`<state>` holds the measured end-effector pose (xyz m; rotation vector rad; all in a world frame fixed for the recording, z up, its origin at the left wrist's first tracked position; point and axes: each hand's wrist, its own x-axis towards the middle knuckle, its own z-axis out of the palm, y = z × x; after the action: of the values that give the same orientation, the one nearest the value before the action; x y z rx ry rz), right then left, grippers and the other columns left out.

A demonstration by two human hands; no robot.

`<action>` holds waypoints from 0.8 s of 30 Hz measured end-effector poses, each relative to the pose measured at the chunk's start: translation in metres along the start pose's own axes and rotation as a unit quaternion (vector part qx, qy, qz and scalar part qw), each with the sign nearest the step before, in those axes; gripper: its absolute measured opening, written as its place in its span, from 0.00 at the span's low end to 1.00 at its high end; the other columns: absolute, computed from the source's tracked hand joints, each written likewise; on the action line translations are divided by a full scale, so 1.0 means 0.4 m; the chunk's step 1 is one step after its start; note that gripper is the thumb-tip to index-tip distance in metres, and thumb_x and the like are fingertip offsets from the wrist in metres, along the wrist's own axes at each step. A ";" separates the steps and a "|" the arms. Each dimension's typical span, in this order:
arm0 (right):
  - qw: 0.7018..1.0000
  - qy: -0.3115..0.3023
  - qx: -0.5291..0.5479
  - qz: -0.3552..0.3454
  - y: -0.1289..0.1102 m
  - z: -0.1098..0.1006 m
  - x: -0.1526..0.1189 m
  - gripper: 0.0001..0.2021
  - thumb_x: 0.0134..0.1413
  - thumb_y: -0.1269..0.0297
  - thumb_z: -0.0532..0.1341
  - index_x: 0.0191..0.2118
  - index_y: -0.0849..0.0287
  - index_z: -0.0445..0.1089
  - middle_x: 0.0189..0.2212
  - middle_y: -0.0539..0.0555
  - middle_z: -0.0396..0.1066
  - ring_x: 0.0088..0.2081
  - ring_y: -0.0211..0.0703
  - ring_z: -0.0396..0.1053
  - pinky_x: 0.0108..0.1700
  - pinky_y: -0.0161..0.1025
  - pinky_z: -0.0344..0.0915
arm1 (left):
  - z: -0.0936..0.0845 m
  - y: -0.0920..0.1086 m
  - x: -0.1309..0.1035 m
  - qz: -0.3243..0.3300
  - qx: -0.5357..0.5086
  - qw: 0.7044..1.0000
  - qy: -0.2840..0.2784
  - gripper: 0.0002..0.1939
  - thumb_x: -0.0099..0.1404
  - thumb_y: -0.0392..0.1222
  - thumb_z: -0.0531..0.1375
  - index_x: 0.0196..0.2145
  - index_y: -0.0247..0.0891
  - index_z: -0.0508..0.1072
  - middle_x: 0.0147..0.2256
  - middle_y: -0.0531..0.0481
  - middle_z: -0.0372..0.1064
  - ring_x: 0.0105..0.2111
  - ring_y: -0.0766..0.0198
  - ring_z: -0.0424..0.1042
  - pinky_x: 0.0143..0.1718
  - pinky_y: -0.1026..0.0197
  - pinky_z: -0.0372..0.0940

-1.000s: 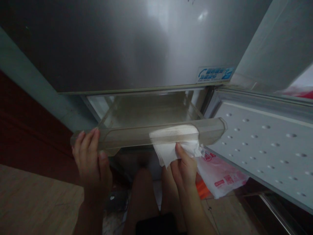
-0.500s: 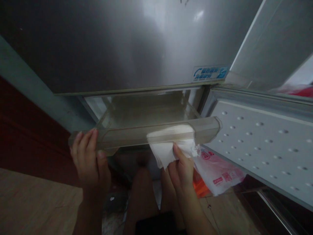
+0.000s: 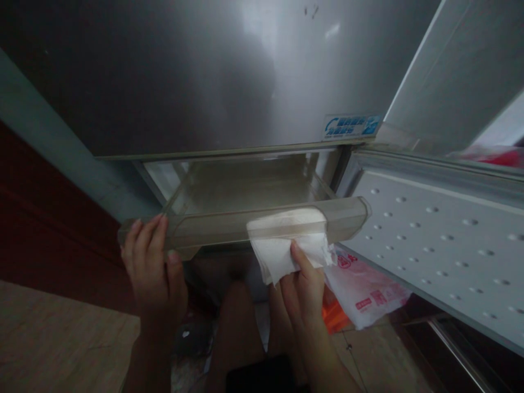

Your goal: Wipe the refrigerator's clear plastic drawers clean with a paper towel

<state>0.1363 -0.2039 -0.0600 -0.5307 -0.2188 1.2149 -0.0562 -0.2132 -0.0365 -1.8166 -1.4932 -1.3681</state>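
Observation:
A see-through plastic drawer (image 3: 213,225) is pulled partway out of a fridge's lower compartment. My left hand (image 3: 151,267) grips the left end of its front, fingers over the top edge and thumb below. In my right hand (image 3: 305,289) is a folded white paper towel (image 3: 282,245), pinched under the thumb. The towel lies against the right half of the drawer front, partly draped over its upper edge. My right fingers are mostly hidden beneath the towel.
The grey upper fridge door (image 3: 196,82) is closed above the drawer. The lower door (image 3: 442,240) stands swung out to the right. A printed plastic bag (image 3: 368,292) and an orange item (image 3: 334,315) are below it. A dark red panel (image 3: 53,224) stands at left.
Almost nothing differs. The view has shifted slightly, and both hands keep their places on the drawer front and the paper towel.

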 end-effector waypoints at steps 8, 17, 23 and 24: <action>1.000 0.005 -0.008 -0.018 -0.002 0.009 0.023 0.27 0.40 0.68 0.73 0.51 0.56 0.74 0.41 0.52 0.81 0.41 0.45 0.79 0.51 0.45 0.73 | 0.000 -0.027 -0.009 0.010 0.010 1.000 -0.025 0.29 0.73 0.39 0.47 0.69 0.51 0.50 0.66 0.45 0.56 0.69 0.48 0.47 0.68 0.36 0.42; 1.000 0.007 -0.024 0.001 -0.005 -0.001 0.026 0.23 0.38 0.65 0.74 0.46 0.57 0.76 0.38 0.53 0.81 0.42 0.48 0.78 0.53 0.50 0.72 | 0.001 0.001 -0.001 -0.004 0.010 1.000 -0.014 0.27 0.73 0.40 0.47 0.68 0.43 0.54 0.65 0.40 0.57 0.68 0.46 0.49 0.67 0.35 0.43; 1.000 0.000 -0.007 0.006 -0.008 -0.006 0.033 0.22 0.35 0.68 0.75 0.42 0.56 0.78 0.37 0.49 0.82 0.38 0.41 0.79 0.57 0.43 0.69 | 0.004 0.001 0.001 0.004 0.005 1.000 -0.005 0.28 0.72 0.39 0.49 0.68 0.43 0.55 0.64 0.38 0.59 0.68 0.47 0.50 0.67 0.36 0.43; 1.000 -0.002 -0.007 0.009 -0.010 -0.006 0.034 0.22 0.34 0.68 0.75 0.42 0.56 0.78 0.36 0.49 0.82 0.37 0.41 0.79 0.57 0.43 0.68 | 0.004 0.001 0.001 0.002 0.007 1.000 -0.005 0.28 0.72 0.39 0.49 0.68 0.42 0.55 0.64 0.38 0.59 0.68 0.47 0.50 0.67 0.36 0.43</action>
<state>0.1454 -0.1927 -0.0616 -0.5437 -0.2264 1.2323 -0.0550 -0.2118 -0.0368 -1.8211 -1.4989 -1.3449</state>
